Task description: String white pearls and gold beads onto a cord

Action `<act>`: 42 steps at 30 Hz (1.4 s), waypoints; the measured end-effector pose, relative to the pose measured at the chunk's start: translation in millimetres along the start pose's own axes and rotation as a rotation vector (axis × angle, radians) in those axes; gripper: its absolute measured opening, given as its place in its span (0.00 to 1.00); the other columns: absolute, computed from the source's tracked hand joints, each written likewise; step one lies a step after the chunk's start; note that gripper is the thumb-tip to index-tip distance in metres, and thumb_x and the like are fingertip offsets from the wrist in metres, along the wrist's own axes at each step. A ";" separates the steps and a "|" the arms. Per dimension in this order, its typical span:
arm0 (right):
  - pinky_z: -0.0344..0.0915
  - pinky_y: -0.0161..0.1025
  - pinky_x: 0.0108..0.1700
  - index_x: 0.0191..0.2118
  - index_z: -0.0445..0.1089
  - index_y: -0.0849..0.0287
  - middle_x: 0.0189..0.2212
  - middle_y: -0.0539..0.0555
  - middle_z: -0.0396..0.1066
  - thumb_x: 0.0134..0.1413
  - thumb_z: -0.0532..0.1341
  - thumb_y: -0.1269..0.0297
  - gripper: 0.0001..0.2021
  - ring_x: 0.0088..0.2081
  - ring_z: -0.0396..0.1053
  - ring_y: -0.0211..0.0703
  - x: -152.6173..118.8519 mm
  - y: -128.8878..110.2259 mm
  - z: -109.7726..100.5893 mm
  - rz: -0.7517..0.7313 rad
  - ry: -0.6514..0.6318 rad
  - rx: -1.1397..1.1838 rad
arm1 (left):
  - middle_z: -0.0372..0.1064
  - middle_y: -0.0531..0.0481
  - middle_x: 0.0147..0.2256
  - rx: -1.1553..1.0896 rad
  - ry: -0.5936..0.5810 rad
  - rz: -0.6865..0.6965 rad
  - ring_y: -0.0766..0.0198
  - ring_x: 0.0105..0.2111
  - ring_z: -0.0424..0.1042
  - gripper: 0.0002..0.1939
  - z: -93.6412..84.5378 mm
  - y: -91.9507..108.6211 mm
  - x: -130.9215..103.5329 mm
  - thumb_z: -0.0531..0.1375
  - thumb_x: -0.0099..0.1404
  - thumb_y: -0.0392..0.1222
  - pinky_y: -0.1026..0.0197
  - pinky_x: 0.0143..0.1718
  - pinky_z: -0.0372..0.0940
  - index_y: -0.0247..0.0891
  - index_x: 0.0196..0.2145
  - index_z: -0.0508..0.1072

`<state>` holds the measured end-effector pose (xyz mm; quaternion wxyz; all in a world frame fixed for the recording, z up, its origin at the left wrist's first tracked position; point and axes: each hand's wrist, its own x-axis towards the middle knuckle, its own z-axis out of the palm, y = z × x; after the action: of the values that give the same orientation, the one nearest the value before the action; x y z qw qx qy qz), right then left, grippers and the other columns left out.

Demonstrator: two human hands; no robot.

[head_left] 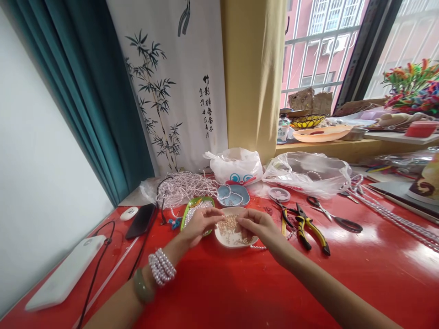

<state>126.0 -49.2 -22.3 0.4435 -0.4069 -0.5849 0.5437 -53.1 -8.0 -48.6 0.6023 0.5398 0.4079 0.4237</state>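
Over a white dish (236, 245) of small gold beads (230, 223), both hands are pinched, a short gap apart. My left hand (200, 225) has thumb and forefinger together above the dish's left side; something tiny and pale shows at the tips, too small to name. My right hand (258, 225) is closed at the dish's right side, its fingertips near the beads, and what it pinches is hidden. Partly behind my left hand lies a green tray (187, 214) of pearly beads. A pearl bracelet (162, 267) and a green bangle (142, 287) circle my left wrist.
Behind are a blue dish (245, 196), heaped pearl strands (188, 185) and plastic bags (236, 164). To the right lie yellow-black pliers (308, 228), scissors (338, 218) and long pearl strands (398, 214). A phone (140, 221), a white power bank (66, 273) and cables are left.
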 end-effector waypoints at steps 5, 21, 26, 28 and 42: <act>0.52 0.29 0.18 0.21 0.60 0.61 0.15 0.46 0.63 0.43 0.55 0.63 0.07 0.15 0.57 0.29 -6.0 18.5 12.6 0.013 0.007 -0.030 | 0.69 0.49 0.28 -0.343 -0.003 -0.070 0.72 0.27 0.65 0.11 15.1 -13.8 -11.0 0.65 0.44 0.35 0.69 0.30 0.59 0.32 0.28 0.72; 0.53 0.29 0.19 0.20 0.59 0.60 0.13 0.47 0.65 0.42 0.54 0.66 0.05 0.15 0.57 0.30 -7.6 24.6 16.1 0.039 -0.017 -0.043 | 0.69 0.50 0.25 -0.386 -0.031 -0.097 0.74 0.24 0.66 0.11 15.4 -23.3 -9.2 0.66 0.44 0.35 0.70 0.28 0.59 0.31 0.28 0.72; 0.53 0.29 0.18 0.21 0.59 0.60 0.13 0.46 0.65 0.42 0.54 0.67 0.05 0.15 0.57 0.30 -6.8 27.4 14.7 0.048 -0.022 -0.025 | 0.69 0.51 0.25 -0.369 -0.045 -0.097 0.74 0.23 0.65 0.10 16.4 -22.9 -10.3 0.65 0.44 0.35 0.69 0.28 0.59 0.32 0.27 0.73; 0.53 0.29 0.18 0.21 0.59 0.60 0.13 0.46 0.64 0.42 0.54 0.67 0.05 0.15 0.57 0.30 -6.4 29.3 14.3 0.049 -0.026 -0.018 | 0.69 0.51 0.25 -0.358 -0.050 -0.094 0.74 0.23 0.65 0.09 17.0 -22.1 -11.0 0.65 0.44 0.35 0.69 0.28 0.59 0.32 0.27 0.73; 0.52 0.29 0.19 0.21 0.59 0.60 0.14 0.47 0.64 0.43 0.54 0.65 0.07 0.16 0.58 0.30 -4.9 30.8 12.8 0.051 -0.027 -0.071 | 0.66 0.51 0.25 -0.195 -0.034 -0.042 0.71 0.25 0.63 0.11 18.8 -15.8 -11.9 0.66 0.42 0.38 0.68 0.28 0.58 0.32 0.25 0.71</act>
<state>114.8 -55.1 -53.6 0.4069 -0.4299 -0.5992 0.5390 -37.8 -25.9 -62.4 0.6674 0.4773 0.3656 0.4394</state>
